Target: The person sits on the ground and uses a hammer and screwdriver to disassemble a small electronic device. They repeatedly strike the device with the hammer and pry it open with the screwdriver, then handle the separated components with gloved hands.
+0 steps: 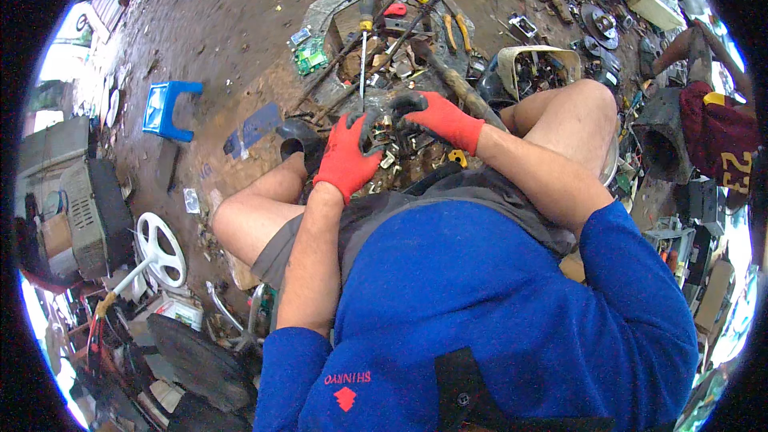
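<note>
Both my hands wear red gloves with dark-coated fingers. My left hand (349, 158) is low over a heap of small metal and electronic scraps (389, 162), its thumb and fingers apart. Across the heap, my right hand (438, 118) has bent fingers with a gap between them, and no held piece shows. A long screwdriver (366, 26) with a yellow-and-black handle points toward me, its tip near my left fingers. Beyond my right hand lies a wooden handle (464, 92). Orange-handled pliers (457, 33) and a red-handled tool (395, 10) rest on the round work base (336, 6).
Green circuit boards (310, 58) lie at the base's left edge. A pale container (573, 66) of small parts stands beside my right knee. Farther left are a blue plastic stool (170, 109) and a white wheel (161, 250). Scrap and old casings (672, 132) crowd the right side.
</note>
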Demonstrator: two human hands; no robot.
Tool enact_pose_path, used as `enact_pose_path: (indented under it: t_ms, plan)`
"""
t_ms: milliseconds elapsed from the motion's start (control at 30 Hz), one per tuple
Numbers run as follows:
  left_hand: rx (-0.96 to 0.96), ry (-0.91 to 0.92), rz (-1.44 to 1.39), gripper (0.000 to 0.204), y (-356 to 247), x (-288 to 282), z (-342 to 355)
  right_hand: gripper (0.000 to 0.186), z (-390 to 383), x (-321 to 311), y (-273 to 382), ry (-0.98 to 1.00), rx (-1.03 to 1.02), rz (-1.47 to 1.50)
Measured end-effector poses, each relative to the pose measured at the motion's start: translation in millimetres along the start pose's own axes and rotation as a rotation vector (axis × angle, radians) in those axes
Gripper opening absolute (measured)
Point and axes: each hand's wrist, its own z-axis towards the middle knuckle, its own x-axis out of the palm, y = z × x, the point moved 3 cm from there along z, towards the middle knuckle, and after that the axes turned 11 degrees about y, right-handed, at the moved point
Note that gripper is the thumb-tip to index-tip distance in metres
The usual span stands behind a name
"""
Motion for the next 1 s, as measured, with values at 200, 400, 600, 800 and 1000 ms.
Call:
enact_pose_path:
  t_ms: [200,400,600,800,1000]
  plan:
    - [-0.019,0.016,-0.028,0.071,14,-3,1,0.058,0,-17,23,-0.173,0.145,-0.798]
    - [-0.008,-0.017,-0.050,0.069,15,-10,-4,0.065,29,-28,44,0.064,0.152,-0.876]
    - [-0.020,-0.044,-0.030,0.069,15,-15,-9,0.069,59,-29,37,0.260,0.120,-0.952]
    - [-0.048,-0.065,-0.034,0.067,20,-14,-12,0.067,63,-18,35,0.336,0.166,-0.944]
    - [-0.106,0.111,-0.100,0.076,13,-23,-10,0.051,62,-26,20,0.223,0.149,-0.863]
